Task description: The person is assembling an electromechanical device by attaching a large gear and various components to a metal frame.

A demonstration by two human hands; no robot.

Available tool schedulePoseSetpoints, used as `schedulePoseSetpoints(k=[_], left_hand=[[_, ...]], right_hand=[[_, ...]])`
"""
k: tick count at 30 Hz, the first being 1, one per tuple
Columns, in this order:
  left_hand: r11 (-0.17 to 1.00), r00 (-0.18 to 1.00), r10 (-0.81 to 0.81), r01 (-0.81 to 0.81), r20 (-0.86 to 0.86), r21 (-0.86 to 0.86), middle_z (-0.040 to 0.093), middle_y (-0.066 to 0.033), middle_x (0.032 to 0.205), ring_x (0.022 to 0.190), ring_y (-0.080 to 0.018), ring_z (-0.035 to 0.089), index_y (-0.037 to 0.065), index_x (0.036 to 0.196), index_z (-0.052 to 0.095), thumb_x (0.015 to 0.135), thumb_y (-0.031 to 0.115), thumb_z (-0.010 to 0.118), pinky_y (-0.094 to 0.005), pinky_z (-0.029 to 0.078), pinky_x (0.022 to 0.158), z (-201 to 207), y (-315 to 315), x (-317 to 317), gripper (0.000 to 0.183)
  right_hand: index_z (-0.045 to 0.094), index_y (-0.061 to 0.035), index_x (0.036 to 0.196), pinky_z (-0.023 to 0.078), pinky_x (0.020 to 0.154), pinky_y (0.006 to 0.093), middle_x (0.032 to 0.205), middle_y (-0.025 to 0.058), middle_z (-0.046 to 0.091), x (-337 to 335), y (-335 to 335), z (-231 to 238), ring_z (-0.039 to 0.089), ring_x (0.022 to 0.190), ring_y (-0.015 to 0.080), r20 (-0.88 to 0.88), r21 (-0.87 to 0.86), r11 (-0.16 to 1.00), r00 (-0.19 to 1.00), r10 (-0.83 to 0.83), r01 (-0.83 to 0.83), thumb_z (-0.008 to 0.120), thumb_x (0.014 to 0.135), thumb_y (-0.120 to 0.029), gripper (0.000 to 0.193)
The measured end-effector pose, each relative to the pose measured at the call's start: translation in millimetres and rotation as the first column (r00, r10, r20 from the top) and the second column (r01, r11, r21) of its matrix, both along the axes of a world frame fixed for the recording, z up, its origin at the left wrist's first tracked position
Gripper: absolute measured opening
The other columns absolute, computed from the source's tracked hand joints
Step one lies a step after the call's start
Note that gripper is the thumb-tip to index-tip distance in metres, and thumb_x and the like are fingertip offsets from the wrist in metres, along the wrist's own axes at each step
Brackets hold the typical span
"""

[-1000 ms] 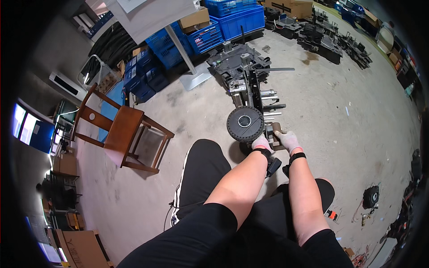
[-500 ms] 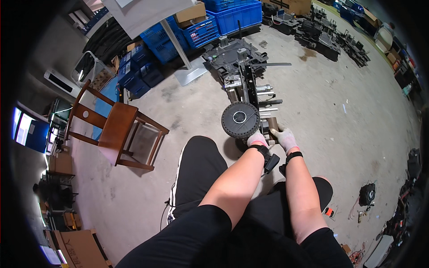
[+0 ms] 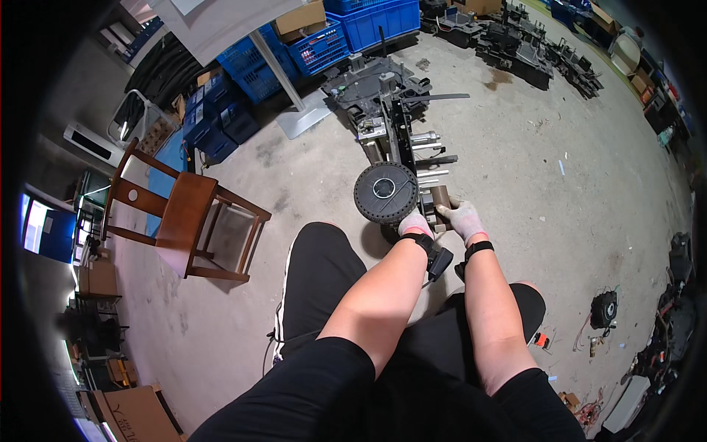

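A workshop with a bare concrete floor [image 3: 560, 221] spreads around the seated person, blue plastic crates [image 3: 346, 29] stacked along the far side and a wooden chair [image 3: 184, 221] standing off to their left. Both forearms reach straight forward from the lap over black trousers, close together and nearly parallel, each wrist wrapped in a black strap. The left hand [image 3: 414, 222], in a pale work glove, sits at the lower right edge of a black wheel [image 3: 386, 193] with a ribbed rim; its grip seems closed against the wheel, though the fingers are hidden behind it and I cannot tell just how they hold. The right hand [image 3: 460, 218], gloved the same, has its fingers curled together over a small brown block-shaped part [image 3: 440, 199] just beside the wheel. The wheel stands on edge, its flat face turned up toward the person, at the near end of a long dark metal machine frame [image 3: 390, 110] that lies on the floor and stretches away from them. Over to the right, well apart, a small black round part [image 3: 604, 308] lies on the floor among scattered bits.
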State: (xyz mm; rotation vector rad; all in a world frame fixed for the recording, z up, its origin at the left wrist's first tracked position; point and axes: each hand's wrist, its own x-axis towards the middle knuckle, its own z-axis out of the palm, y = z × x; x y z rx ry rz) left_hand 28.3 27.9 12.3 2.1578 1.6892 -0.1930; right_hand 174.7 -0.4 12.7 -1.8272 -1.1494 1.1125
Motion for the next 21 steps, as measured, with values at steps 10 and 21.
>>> schedulePoseSetpoints(k=[10, 21], left_hand=[[0.981, 0.965, 0.132, -0.16, 0.226, 0.111, 0.061, -0.0173, 0.123, 0.115, -0.0321, 0.059, 0.01, 0.123, 0.058, 0.073, 0.026, 0.075, -0.0377, 0.047, 0.099, -30.7, -4.6, -0.5, 0.056], [0.988, 0.994, 0.103, -0.107, 0.039, 0.115, 0.057, -0.0126, 0.134, 0.123, -0.0257, 0.055, 0.006, 0.14, 0.045, 0.076, 0.029, 0.073, -0.036, 0.046, 0.102, -48.8, 12.0, 5.4, 0.074]], right_hand=[[0.067, -0.0047, 0.116, 0.052, 0.083, 0.0373, 0.102, 0.0197, 0.07, -1.4, 6.7, 26.3, 0.069, 0.095, 0.0307, 0.215, -0.155, 0.987, 0.973, 0.078, -0.045, 0.065, 0.085, -0.038, 0.045], [0.066, -0.0017, 0.117, 0.052, 0.08, 0.0348, 0.099, 0.0169, 0.072, -2.9, -2.7, 10.1, 0.07, 0.089, 0.0249, 0.053, 0.007, 1.0, 0.999, -0.009, 0.009, 0.069, 0.085, -0.031, 0.044]])
